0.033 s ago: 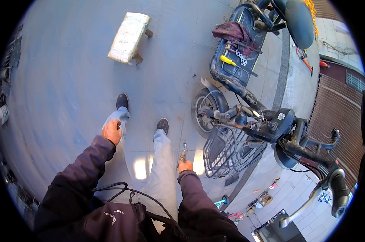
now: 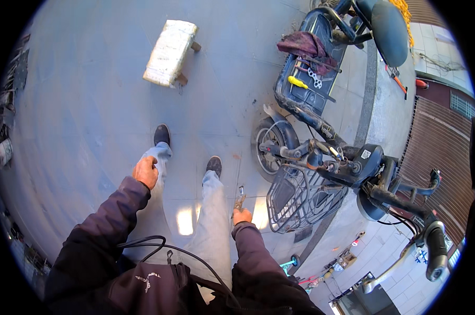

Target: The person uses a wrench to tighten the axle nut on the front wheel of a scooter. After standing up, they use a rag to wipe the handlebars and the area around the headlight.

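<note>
My left hand (image 2: 145, 172) hangs beside my left leg with its fingers curled inward; whatever they may hold is hidden. To the right of my right leg, my right hand (image 2: 242, 216) is closed around a small metal tool (image 2: 240, 199) whose shiny tip points away from me. Its exact kind is too small to make out. Nearest to that hand is the black wire basket (image 2: 295, 202) of a dark electric scooter (image 2: 300, 105), which stands on my right. A yellow-handled screwdriver (image 2: 298, 82), a flat wrench with several holes (image 2: 314, 77) and a dark red cloth (image 2: 305, 46) lie on its footboard.
Ahead on the grey tiled floor stands a low stool (image 2: 170, 52) with a whitish wrapped top. A raised concrete strip (image 2: 385, 100) runs along the right, with an orange-handled tool (image 2: 400, 84) on it. The scooter's handlebar (image 2: 437, 247) reaches out at the lower right.
The floor, stool and scooter sit slightly lower and further right in the view. Both hands keep their pose, and the metal tool stays in my right hand.
</note>
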A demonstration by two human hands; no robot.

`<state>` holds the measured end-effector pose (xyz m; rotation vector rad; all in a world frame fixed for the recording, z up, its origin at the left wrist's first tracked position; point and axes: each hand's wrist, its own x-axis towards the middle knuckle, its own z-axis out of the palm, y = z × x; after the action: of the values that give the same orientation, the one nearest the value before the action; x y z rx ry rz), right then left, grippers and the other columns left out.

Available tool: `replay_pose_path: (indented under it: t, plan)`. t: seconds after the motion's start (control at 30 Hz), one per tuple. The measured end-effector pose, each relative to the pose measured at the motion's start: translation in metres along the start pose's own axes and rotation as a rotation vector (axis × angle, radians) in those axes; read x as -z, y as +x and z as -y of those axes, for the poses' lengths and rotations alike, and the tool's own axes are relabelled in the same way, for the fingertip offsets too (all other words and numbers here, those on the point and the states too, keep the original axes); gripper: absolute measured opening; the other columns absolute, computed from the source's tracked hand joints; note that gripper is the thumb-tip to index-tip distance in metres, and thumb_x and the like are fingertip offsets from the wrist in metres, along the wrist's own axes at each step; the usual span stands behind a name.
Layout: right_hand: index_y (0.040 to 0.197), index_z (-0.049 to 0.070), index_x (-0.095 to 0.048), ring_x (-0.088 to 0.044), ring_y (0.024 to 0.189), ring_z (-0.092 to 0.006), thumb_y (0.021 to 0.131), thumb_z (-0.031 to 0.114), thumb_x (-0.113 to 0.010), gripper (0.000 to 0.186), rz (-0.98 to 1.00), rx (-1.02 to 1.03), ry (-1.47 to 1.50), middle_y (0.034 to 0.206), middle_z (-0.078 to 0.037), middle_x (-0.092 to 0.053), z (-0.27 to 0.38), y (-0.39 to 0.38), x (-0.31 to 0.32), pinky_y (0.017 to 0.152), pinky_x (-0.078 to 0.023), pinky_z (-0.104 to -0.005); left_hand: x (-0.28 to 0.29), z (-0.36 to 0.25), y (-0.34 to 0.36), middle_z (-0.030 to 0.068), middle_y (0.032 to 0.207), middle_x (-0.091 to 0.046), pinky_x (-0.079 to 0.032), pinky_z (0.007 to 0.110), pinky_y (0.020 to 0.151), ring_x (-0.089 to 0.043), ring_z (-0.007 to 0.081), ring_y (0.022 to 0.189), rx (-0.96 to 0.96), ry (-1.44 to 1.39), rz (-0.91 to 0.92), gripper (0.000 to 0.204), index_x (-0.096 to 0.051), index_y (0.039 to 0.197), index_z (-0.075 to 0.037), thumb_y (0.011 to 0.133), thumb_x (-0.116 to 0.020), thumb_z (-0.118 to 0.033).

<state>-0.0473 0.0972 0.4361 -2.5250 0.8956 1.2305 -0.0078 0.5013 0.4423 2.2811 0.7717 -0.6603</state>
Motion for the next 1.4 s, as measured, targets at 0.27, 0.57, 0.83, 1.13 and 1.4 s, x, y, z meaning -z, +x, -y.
replay_pose_path:
  t: [0.27,0.57,0.83,1.13,1.4]
  plan:
    - [0.09,-0.003,-0.064,-0.063,0.09,-0.0447,0.079,0.031,-0.062,0.036,-0.069,0.14,0.176,0.09,-0.028,-0.066,0.158,-0.038,0.002,0.082,-0.048,-0.0493,0.132,0.063,0.103,0.0164,0.082,-0.068,-0.053,0.037,0.067,-0.067,0.0265,0.071,-0.017,0.004,-0.068,0.021,-0.064,0.099,0.0,0.082,-0.056,-0.005]
    - [0.087,-0.003,-0.065,-0.063,0.086,-0.0442,0.078,0.032,-0.064,0.037,-0.155,0.265,0.271,0.085,-0.027,-0.066,0.274,-0.015,0.036,0.079,-0.048,-0.0486,0.153,0.023,0.182,0.0181,0.083,-0.069,-0.054,0.036,0.068,-0.067,0.027,0.072,-0.05,-0.104,0.029,0.021,-0.066,0.097,0.001,0.084,-0.058,-0.012]
    - [0.084,-0.004,-0.065,-0.064,0.082,-0.0423,0.077,0.031,-0.064,0.035,-0.093,0.225,0.46,0.081,-0.025,-0.066,0.382,0.107,0.068,0.076,-0.049,-0.0465,0.12,-0.114,0.234,0.0116,0.075,-0.067,-0.053,0.032,0.06,-0.065,0.0168,0.061,-0.204,-0.097,0.262,0.02,-0.064,0.1,0.003,0.088,-0.058,-0.012]
    - [0.081,-0.001,-0.063,-0.063,0.062,-0.0248,0.081,0.024,-0.064,0.025,-0.101,-0.041,1.028,0.073,-0.015,-0.066,0.413,0.21,0.165,0.061,-0.049,-0.0384,0.133,-0.274,0.305,0.0189,0.09,-0.068,-0.052,0.038,0.077,-0.067,0.0333,0.085,-0.238,-0.062,0.376,0.018,-0.064,0.099,-0.001,0.086,-0.06,-0.013]
    - [0.082,0.004,-0.058,-0.044,0.042,-0.0118,0.089,0.018,-0.061,0.016,-0.29,-0.272,1.507,0.064,-0.003,-0.054,0.403,0.29,0.262,0.036,-0.037,-0.0294,0.147,-0.339,0.398,0.0187,0.088,-0.068,-0.052,0.039,0.074,-0.066,0.0353,0.08,-0.345,0.177,0.478,0.017,-0.065,0.097,-0.002,0.085,-0.06,-0.012]
